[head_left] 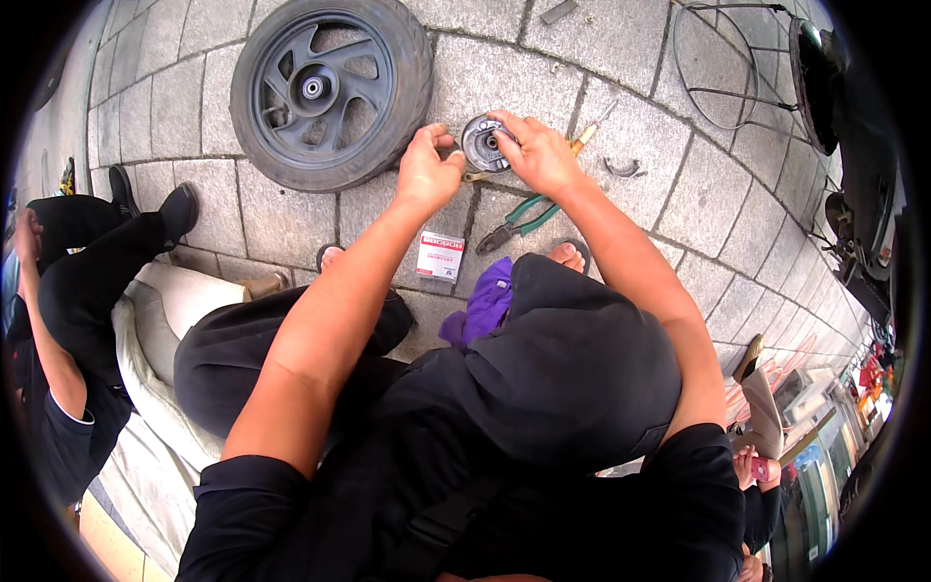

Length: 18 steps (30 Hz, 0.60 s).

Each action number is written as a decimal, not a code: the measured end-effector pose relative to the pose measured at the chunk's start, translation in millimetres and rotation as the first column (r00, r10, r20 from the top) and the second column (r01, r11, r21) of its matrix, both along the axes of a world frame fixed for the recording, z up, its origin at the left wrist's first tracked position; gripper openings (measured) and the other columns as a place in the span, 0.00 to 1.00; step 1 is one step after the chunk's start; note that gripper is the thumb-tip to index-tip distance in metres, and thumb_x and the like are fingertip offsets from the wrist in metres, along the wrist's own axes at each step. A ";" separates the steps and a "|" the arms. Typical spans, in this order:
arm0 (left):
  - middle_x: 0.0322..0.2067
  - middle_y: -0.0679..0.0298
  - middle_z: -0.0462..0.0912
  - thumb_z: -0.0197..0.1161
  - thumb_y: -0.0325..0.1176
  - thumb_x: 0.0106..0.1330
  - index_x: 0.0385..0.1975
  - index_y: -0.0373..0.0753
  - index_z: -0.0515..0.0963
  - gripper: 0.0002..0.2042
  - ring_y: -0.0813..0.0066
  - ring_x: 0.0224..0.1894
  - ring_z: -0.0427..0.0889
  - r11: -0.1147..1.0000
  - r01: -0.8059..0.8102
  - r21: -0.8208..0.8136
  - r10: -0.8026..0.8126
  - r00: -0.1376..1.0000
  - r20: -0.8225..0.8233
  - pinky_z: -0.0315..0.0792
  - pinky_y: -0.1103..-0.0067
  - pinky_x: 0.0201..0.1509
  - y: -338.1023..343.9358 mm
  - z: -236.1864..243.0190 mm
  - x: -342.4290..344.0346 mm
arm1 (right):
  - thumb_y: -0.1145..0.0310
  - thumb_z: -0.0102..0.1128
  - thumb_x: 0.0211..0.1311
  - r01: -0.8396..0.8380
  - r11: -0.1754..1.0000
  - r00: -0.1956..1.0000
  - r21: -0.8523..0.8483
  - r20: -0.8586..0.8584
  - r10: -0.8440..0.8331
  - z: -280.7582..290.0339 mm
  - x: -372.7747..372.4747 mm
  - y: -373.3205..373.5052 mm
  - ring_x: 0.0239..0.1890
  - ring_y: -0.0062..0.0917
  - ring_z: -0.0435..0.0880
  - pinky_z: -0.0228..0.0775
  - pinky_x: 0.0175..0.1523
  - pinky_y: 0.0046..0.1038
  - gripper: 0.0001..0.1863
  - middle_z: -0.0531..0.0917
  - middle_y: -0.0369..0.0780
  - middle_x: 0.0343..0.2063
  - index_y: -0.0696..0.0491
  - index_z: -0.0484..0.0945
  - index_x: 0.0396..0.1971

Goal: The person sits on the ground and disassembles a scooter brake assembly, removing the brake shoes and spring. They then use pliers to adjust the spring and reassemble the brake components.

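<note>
A round metal drum brake plate (pixel 476 145) is in front of me, just above the paving. My right hand (pixel 543 157) grips its right side, with the thumb over the face and the fingers at the upper edge. At the plate's left is my left hand (pixel 430 173), its fingers curled toward the thumb. Whatever they pinch, if anything, is too small to make out. A curved brake shoe (pixel 624 170) lies on the ground to the right. Beyond the right hand, a screwdriver with a yellow handle (pixel 583 142) rests on the paving.
A black motorcycle wheel (pixel 382 116) lies flat at the upper left. Nearer me are green-handled pliers (pixel 530 221), a white and red box (pixel 441 256) and a purple cloth (pixel 488 303). A wire-framed stand (pixel 752 97) is at the upper right. Another person's leg (pixel 92 242) shows at left.
</note>
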<state>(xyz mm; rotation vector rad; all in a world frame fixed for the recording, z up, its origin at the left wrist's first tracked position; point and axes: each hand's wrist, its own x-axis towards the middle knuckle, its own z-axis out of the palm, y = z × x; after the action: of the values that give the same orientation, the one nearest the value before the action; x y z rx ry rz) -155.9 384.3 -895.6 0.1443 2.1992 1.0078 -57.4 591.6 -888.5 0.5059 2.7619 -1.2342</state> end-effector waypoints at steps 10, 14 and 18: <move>0.59 0.53 0.80 0.66 0.34 0.74 0.71 0.30 0.67 0.29 0.66 0.53 0.85 0.955 -0.257 0.149 0.191 0.916 0.353 0.85 0.73 0.48 22.7 19.8 1.6 | 0.54 0.59 0.75 0.113 0.990 0.991 -0.089 0.075 -0.106 6.7 -1.3 24.8 0.47 0.49 0.87 0.79 0.56 0.43 0.20 0.86 0.50 0.43 0.35 0.80 0.64; 0.58 0.53 0.80 0.73 0.42 0.71 0.72 0.28 0.65 0.36 0.66 0.53 0.85 0.908 -0.363 0.211 0.195 0.810 0.553 0.81 0.71 0.53 52.4 26.0 -21.2 | 0.58 0.61 0.74 0.121 0.966 0.993 -0.229 0.016 -0.120 -0.4 -2.7 26.5 0.53 0.44 0.87 0.78 0.62 0.37 0.22 0.86 0.52 0.52 0.45 0.81 0.64; 0.54 0.53 0.84 0.75 0.46 0.69 0.71 0.29 0.65 0.39 0.67 0.52 0.86 0.902 -0.343 0.263 0.094 0.749 0.656 0.81 0.71 0.54 58.1 29.3 -39.6 | 0.61 0.62 0.74 0.197 0.880 0.979 -0.433 0.051 -0.195 10.8 -6.5 25.4 0.56 0.34 0.87 0.76 0.64 0.33 0.21 0.87 0.48 0.54 0.50 0.81 0.63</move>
<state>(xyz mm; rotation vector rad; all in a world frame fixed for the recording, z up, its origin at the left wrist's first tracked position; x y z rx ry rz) -195.6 442.4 -866.3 -0.2708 1.4094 1.3642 -63.8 617.0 -877.6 0.7490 2.3538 -1.8267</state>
